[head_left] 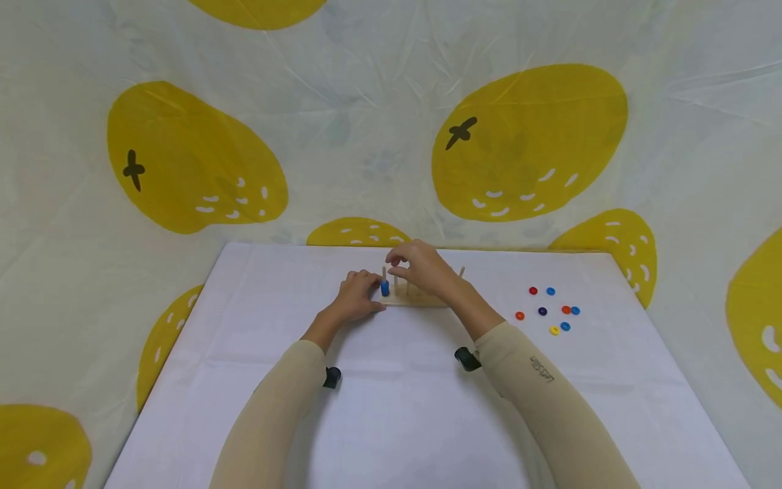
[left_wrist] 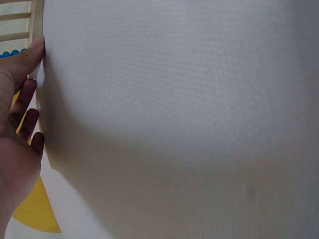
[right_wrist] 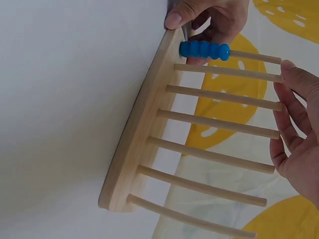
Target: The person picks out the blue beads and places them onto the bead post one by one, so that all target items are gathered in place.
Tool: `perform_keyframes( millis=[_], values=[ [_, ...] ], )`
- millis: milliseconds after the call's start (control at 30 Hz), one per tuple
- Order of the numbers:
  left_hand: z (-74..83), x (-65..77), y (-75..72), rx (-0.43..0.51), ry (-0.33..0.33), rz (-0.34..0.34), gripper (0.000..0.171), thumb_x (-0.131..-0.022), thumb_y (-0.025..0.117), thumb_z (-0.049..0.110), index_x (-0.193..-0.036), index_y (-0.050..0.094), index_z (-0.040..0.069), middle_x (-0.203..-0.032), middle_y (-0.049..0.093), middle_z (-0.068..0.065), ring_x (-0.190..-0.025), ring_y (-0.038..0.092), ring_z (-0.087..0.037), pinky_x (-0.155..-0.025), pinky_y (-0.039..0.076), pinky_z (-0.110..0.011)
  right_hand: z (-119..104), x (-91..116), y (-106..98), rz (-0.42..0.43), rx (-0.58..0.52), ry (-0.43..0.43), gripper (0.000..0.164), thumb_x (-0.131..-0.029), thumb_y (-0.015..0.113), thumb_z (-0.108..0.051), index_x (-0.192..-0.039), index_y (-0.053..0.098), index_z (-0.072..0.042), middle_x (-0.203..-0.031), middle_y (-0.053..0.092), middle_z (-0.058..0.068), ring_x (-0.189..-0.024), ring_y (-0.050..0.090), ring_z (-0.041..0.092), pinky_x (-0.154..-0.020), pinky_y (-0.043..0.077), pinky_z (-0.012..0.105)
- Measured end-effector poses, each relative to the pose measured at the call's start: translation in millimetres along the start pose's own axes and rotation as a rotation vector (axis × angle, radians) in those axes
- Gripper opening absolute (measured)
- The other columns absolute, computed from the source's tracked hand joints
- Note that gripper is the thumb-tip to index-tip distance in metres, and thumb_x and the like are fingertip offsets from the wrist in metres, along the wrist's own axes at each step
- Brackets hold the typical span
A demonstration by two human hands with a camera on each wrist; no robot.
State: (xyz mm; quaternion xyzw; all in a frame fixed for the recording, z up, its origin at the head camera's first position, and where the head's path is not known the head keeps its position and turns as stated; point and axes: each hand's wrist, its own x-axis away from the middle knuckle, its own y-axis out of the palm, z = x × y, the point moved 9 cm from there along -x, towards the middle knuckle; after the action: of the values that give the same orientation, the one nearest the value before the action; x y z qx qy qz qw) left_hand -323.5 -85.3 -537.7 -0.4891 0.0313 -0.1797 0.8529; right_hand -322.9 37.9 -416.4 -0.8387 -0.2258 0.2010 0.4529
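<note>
A wooden peg stand (right_wrist: 134, 119) with a row of thin upright pegs stands near the back of the table. Several blue rings (right_wrist: 204, 50) are stacked low on its leftmost peg, also seen as a blue stack (head_left: 385, 288) in the head view. My left hand (head_left: 356, 297) grips the left end of the base, thumb in front and fingers behind. At the peg tops is my right hand (right_wrist: 301, 117), its thumb and fingers loosely bent around the tip of the second peg. No ring shows between those fingers.
Loose rings lie scattered on the white table (head_left: 391, 421) to the right: a red ring (head_left: 533, 291), a dark ring (head_left: 542, 312), a yellow ring (head_left: 554, 331), plus orange and blue ones. Behind the table hangs a cloth (head_left: 366, 136) with yellow fruit shapes.
</note>
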Motion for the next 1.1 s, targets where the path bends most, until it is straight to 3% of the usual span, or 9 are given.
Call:
perform_keyframes(
  millis=[433,700,1100],
  values=[
    [2.2,1.0,-0.6,0.001,-0.002,0.008,0.06,-0.085,0.086,0.03,-0.137,0.063,0.01,-0.128,0.063,-0.007,-0.128,0.045,-0.03,-0.112,0.036,-0.048,13,36,-34,0.059,-0.026,-0.005,0.025,-0.094,0.077,-0.017,-0.116,0.075,-0.006,-0.11,0.074,0.008,-0.105,0.063,0.028,-0.096,0.053,0.044],
    [-0.6,0.2,-0.3,-0.002,-0.001,0.009,0.061,-0.085,0.086,0.03,-0.138,0.063,0.01,-0.129,0.063,-0.007,-0.13,0.045,-0.029,-0.112,0.037,-0.048,34,66,-56,0.114,-0.048,0.043,0.025,-0.094,0.077,-0.018,-0.118,0.074,-0.009,-0.112,0.074,0.008,-0.105,0.063,0.026,-0.095,0.054,0.048],
    [2.3,1.2,-0.5,0.004,0.005,-0.003,0.062,-0.085,0.086,0.029,-0.139,0.062,0.009,-0.129,0.062,-0.007,-0.131,0.044,-0.03,-0.112,0.036,-0.049,76,126,-95,0.249,0.008,0.013,0.025,-0.088,0.081,-0.007,-0.112,0.075,-0.008,-0.105,0.076,0.007,-0.095,0.067,0.025,-0.081,0.056,0.047]
  ],
)
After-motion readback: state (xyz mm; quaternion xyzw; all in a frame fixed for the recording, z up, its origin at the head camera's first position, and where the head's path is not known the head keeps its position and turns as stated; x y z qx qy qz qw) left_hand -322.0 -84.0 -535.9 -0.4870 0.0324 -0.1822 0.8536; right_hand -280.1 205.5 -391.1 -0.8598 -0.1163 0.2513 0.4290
